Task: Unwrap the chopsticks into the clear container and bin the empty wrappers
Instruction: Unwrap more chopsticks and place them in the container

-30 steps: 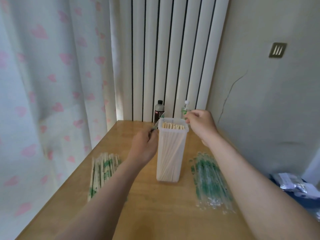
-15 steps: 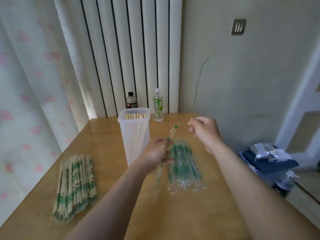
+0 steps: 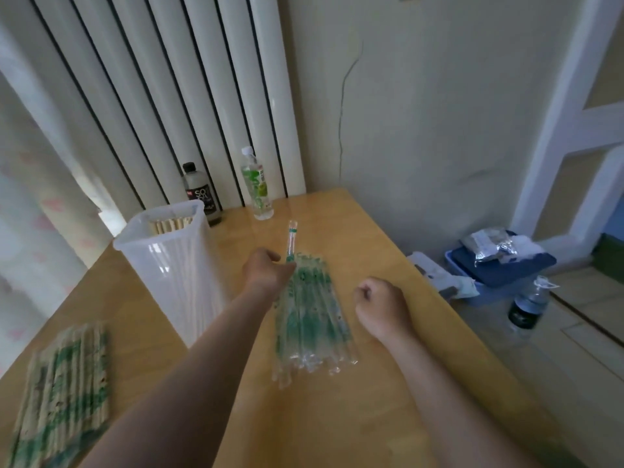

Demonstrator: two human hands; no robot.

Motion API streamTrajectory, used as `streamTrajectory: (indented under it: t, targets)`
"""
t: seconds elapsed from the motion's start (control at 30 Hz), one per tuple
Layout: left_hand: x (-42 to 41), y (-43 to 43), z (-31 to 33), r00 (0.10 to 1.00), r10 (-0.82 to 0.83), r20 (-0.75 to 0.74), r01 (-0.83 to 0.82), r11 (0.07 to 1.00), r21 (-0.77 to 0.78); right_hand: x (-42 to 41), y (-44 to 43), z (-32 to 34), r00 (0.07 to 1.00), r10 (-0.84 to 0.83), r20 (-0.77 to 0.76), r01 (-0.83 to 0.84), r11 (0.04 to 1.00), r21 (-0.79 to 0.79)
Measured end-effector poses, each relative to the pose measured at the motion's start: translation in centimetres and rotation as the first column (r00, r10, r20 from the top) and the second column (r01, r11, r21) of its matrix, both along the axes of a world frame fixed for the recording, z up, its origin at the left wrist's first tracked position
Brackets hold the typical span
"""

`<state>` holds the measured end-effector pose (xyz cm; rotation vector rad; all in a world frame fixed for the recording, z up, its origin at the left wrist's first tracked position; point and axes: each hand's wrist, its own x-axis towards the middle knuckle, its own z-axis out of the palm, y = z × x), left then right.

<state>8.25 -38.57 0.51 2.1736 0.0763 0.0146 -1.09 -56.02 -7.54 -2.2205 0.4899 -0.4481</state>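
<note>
L hand [image 3: 266, 275] fingers clamped on empty wrapper [image 3: 292, 236], pile [image 3: 314, 319] just below them; R hand [image 3: 381, 304] fingers curled together, nothing held. Lay it lengthwise on pile, no scatter

Wooden table [image 3: 388, 383] in a room corner, with bottles at its back edge.
At 10 o'clock a dark soda bottle [image 3: 199, 194] stands upright. Near it, at 11, stands a clear bottle with a green label [image 3: 257, 190]. Behind both rise white ribbed panels [image 3: 175, 79]. A pale curtain with pink marks [image 3: 30, 214] hangs at 9. A thin crack [image 3: 342, 106] runs down the wall at 12. A dark-labelled bottle [image 3: 526, 307] stands on the floor at 4.
</note>
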Motion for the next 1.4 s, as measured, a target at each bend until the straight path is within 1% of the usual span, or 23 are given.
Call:
streamTrajectory:
  t: [0.1,0.2,0.33,0.43,0.47,0.57,0.7,0.77,0.83,0.93,1.1,1.27,1.4]
  targets:
    - [0.5,-0.5,-1.0,1.000,-0.027,0.008,0.026,0.996,0.081,0.1,-0.2,-0.3,0.999,0.008,0.035,-0.009,0.999,0.033]
    - [0.6,-0.7,-1.7,0.998,-0.046,0.030,0.041,0.988,0.148,0.0,-0.1,-0.5,0.998,0.016,0.054,-0.017,0.999,0.028]
    - [0.6,-0.5,-1.6,0.998,-0.037,0.048,0.031,0.992,0.121,0.0,-0.1,-0.5,0.998,0.017,0.065,-0.020,0.999,0.037]
    - [0.5,0.3,-1.1,0.998,0.009,0.069,-0.015,0.996,0.083,-0.2,-0.1,-0.5,0.997,0.017,0.070,-0.021,0.999,0.047]
    - [0.4,0.6,-1.1,0.998,0.011,0.070,-0.017,0.996,0.093,-0.3,-0.1,-0.4,0.997,0.014,0.073,-0.018,0.999,0.050]
    - [0.3,1.5,-1.6,0.998,0.009,0.058,-0.020,0.982,0.188,-0.3,0.0,-0.4,0.997,0.015,0.072,-0.019,0.999,0.047]
    - [0.2,2.1,-2.3,1.000,-0.013,0.004,0.011,0.947,0.322,-0.3,0.0,-0.5,0.997,0.012,0.070,-0.016,0.998,0.054]
    - [0.1,2.2,-2.4,1.000,-0.013,-0.006,0.014,0.930,0.368,-0.3,0.0,-0.5,0.998,0.014,0.067,-0.018,0.998,0.061]
    - [0.2,2.1,-2.7,1.000,-0.013,0.015,0.006,0.919,0.393,-0.2,-0.1,-0.6,0.998,0.012,0.069,-0.017,0.998,0.067]
    - [0.3,1.7,-2.7,0.999,-0.039,0.025,0.026,0.917,0.398,-0.2,-0.2,-0.5,0.997,0.017,0.074,-0.022,0.997,0.074]
    - [0.4,1.4,-3.3,0.996,-0.092,0.012,0.081,0.930,0.358,-0.2,-0.2,-0.5,0.997,0.023,0.080,-0.031,0.995,0.091]
    - [0.3,1.4,-3.5,0.996,-0.092,0.021,0.082,0.952,0.295,-0.2,-0.2,-0.4,0.996,0.031,0.083,-0.038,0.996,0.086]
    - [0.0,1.4,-3.3,0.994,-0.092,0.054,0.073,0.956,0.283,-0.2,-0.2,-0.4,0.996,0.026,0.082,-0.033,0.995,0.090]
